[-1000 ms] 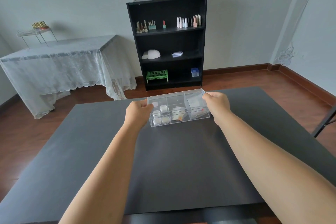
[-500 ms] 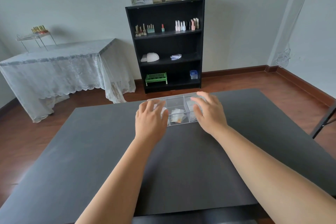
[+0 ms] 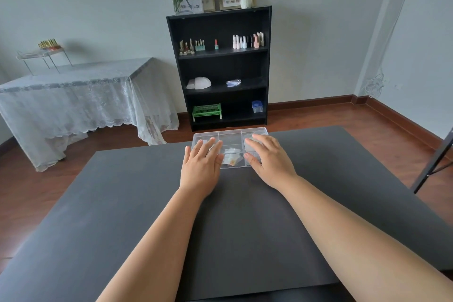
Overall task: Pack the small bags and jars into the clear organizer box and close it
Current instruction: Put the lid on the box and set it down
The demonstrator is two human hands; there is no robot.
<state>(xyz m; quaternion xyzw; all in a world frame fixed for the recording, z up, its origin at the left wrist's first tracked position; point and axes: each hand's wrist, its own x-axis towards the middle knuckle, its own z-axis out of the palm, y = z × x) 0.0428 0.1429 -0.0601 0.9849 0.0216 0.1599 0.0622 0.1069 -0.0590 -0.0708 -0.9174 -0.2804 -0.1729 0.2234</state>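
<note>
The clear organizer box (image 3: 230, 135) lies flat near the far edge of the dark table (image 3: 122, 203), its lid down. Small bags (image 3: 231, 156) show through the lid in the middle compartments. My left hand (image 3: 202, 167) rests palm-down on the left part of the lid, fingers spread. My right hand (image 3: 268, 159) lies flat on the right part in the same way. Both hands cover the side compartments, so the jars are hidden. Neither hand grips anything.
A black shelf unit (image 3: 220, 68) with nail polish bottles stands against the far wall. A lace-covered table (image 3: 73, 95) is at the left. A black metal leg (image 3: 434, 162) slants at the right edge. Wooden floor surrounds the table.
One second ago my hands held the box by its two ends, lifted. It now lies on the table, farther away, and both hands have moved onto the lid, palms flat.
</note>
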